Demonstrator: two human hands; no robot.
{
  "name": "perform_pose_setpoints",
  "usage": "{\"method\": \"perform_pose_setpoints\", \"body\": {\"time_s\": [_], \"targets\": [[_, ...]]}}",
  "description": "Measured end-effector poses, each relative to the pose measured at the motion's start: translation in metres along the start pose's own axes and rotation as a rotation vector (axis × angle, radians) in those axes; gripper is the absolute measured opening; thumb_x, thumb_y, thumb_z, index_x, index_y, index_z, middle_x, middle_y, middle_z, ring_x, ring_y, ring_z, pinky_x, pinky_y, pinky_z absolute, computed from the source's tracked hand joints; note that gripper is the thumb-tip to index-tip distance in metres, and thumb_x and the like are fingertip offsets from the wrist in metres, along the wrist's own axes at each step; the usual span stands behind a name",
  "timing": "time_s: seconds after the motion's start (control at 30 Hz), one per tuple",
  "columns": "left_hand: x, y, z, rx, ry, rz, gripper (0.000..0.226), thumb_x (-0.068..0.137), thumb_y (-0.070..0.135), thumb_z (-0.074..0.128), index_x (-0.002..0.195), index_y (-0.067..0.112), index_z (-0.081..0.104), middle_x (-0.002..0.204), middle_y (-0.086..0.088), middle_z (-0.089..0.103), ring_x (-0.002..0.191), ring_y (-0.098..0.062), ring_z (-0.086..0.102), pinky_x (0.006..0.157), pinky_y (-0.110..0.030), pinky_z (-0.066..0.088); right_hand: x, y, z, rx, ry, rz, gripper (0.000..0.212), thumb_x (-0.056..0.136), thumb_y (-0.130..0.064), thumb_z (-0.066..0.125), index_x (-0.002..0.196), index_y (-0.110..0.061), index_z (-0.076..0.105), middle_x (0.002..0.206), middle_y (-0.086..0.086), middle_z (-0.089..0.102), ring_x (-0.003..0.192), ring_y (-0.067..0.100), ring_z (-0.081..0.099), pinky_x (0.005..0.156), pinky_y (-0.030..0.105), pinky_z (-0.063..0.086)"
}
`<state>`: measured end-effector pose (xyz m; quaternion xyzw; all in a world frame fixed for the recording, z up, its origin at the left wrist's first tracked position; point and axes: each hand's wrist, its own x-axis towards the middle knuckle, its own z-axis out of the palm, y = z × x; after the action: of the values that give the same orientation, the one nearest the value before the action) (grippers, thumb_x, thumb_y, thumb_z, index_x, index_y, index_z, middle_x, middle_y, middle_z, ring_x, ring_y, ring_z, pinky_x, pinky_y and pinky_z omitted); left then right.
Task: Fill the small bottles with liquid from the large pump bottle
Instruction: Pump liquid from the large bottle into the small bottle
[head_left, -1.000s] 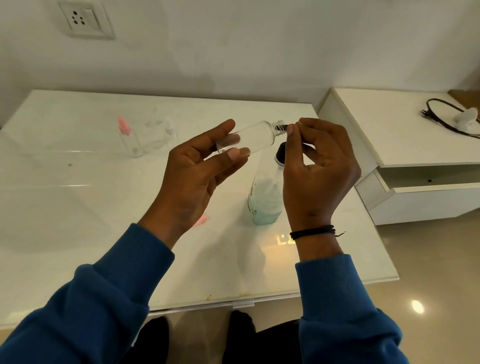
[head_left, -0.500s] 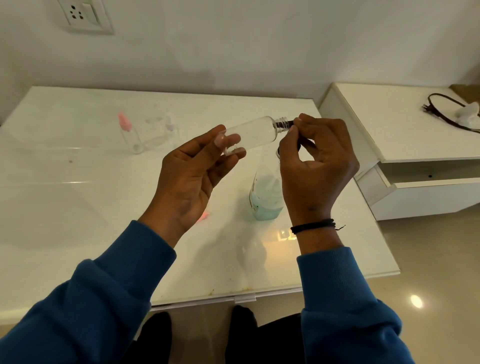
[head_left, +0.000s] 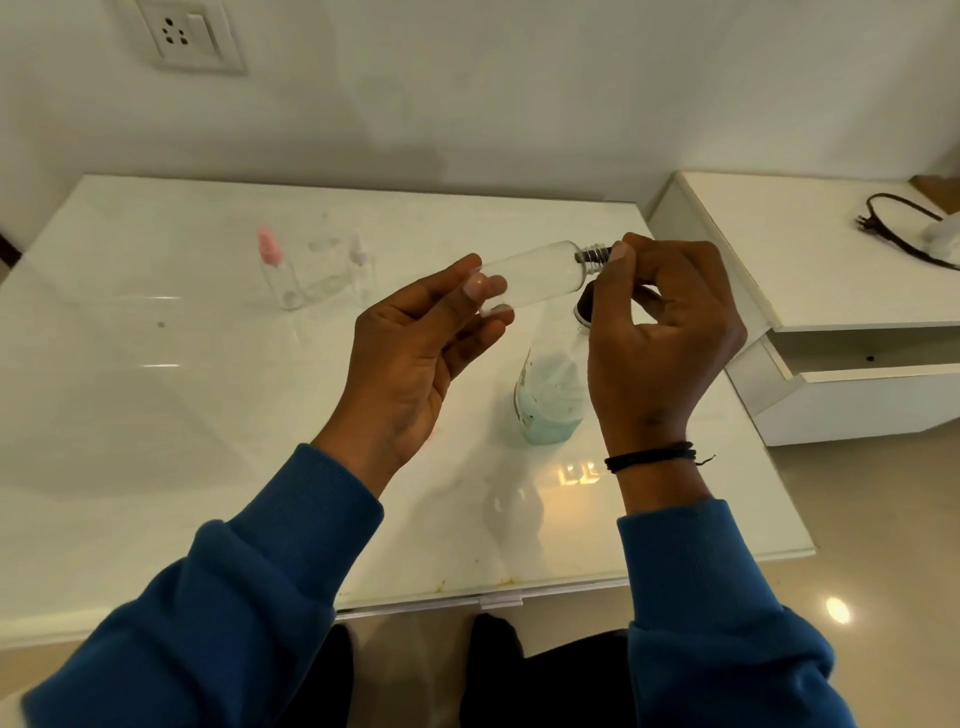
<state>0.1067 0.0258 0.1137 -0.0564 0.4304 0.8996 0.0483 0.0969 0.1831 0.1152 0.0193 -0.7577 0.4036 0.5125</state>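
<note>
A clear, empty small bottle (head_left: 540, 273) lies almost level in the air above the table. My left hand (head_left: 415, 353) holds its base between thumb and fingertips. My right hand (head_left: 660, 338) pinches its threaded neck at the right end, fingers curled; what sits at the mouth is hidden by them. Directly beneath, the large bottle (head_left: 550, 400) stands on the table with blue-green liquid in its lower part; my right hand hides most of its dark pump top. At the back left stand two more small bottles, one with a pink cap (head_left: 275, 275) and one with a white cap (head_left: 361, 270).
The glossy white table (head_left: 156, 415) ends in a front edge near my knees. A lower white cabinet (head_left: 831, 291) with an open drawer stands to the right, a black cable (head_left: 898, 228) on top. A wall socket (head_left: 182, 34) is at the upper left.
My right fingertips have worked along the bottle's neck, baring more of the thread. Both hands and the bottle stay in nearly the same place.
</note>
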Motion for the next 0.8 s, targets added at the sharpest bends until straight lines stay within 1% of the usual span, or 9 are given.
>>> {"method": "perform_pose_setpoints", "body": {"time_s": [0.1,0.2,0.4,0.53,0.63,0.8], "targets": [[0.0001,-0.0002,0.0008,-0.003,0.007,-0.003,0.047,0.076,0.021,0.072,0.121,0.007,0.069,0.111,-0.013,0.076,0.094,-0.028,0.075,0.08,-0.027,0.06,-0.0014,0.0017,0.0017,-0.009,0.021,0.0,0.014,0.092,-0.007,0.065,0.081,-0.002,0.072,0.085,-0.004,0.061,0.076,0.011,0.063,0.065,0.037,0.059],[-0.0006,0.0,0.0011,-0.014,0.019,-0.005,0.048,0.075,0.02,0.073,0.121,0.006,0.07,0.109,-0.012,0.076,0.092,-0.027,0.075,0.08,-0.026,0.06,-0.0038,0.0017,0.0024,-0.008,0.024,0.009,0.014,0.092,-0.006,0.065,0.081,-0.002,0.072,0.086,-0.004,0.061,0.077,0.009,0.062,0.066,0.036,0.059],[-0.0007,-0.0017,0.0021,-0.011,0.041,-0.003,0.048,0.073,0.017,0.074,0.12,0.005,0.07,0.105,-0.011,0.077,0.092,-0.028,0.075,0.08,-0.027,0.061,-0.0001,0.0021,0.0023,-0.052,0.035,-0.012,0.018,0.094,-0.014,0.065,0.083,-0.004,0.073,0.085,-0.006,0.061,0.075,0.019,0.065,0.065,0.043,0.058],[-0.0013,-0.0018,0.002,-0.013,0.055,0.011,0.049,0.071,0.016,0.076,0.118,0.004,0.071,0.109,-0.014,0.076,0.095,-0.03,0.075,0.082,-0.028,0.06,-0.0061,0.0053,0.0036,-0.052,0.038,0.016,0.016,0.094,-0.012,0.066,0.083,-0.003,0.073,0.085,-0.002,0.063,0.075,0.019,0.064,0.065,0.043,0.057],[-0.0016,-0.0022,0.0022,-0.015,0.07,0.017,0.047,0.069,0.015,0.077,0.115,0.004,0.072,0.109,-0.015,0.076,0.096,-0.031,0.075,0.083,-0.029,0.06,-0.003,0.0039,0.0025,-0.062,0.027,0.011,0.017,0.095,-0.014,0.065,0.083,-0.004,0.073,0.085,0.002,0.066,0.075,0.021,0.065,0.065,0.044,0.057],[-0.001,-0.0023,0.0021,-0.004,0.085,0.018,0.046,0.07,0.015,0.077,0.114,0.004,0.072,0.108,-0.014,0.077,0.097,-0.033,0.075,0.083,-0.029,0.06,0.0006,0.0029,0.0029,-0.104,0.008,0.005,0.018,0.094,-0.016,0.064,0.081,-0.007,0.072,0.083,-0.002,0.064,0.072,0.021,0.063,0.062,0.043,0.056]]}}
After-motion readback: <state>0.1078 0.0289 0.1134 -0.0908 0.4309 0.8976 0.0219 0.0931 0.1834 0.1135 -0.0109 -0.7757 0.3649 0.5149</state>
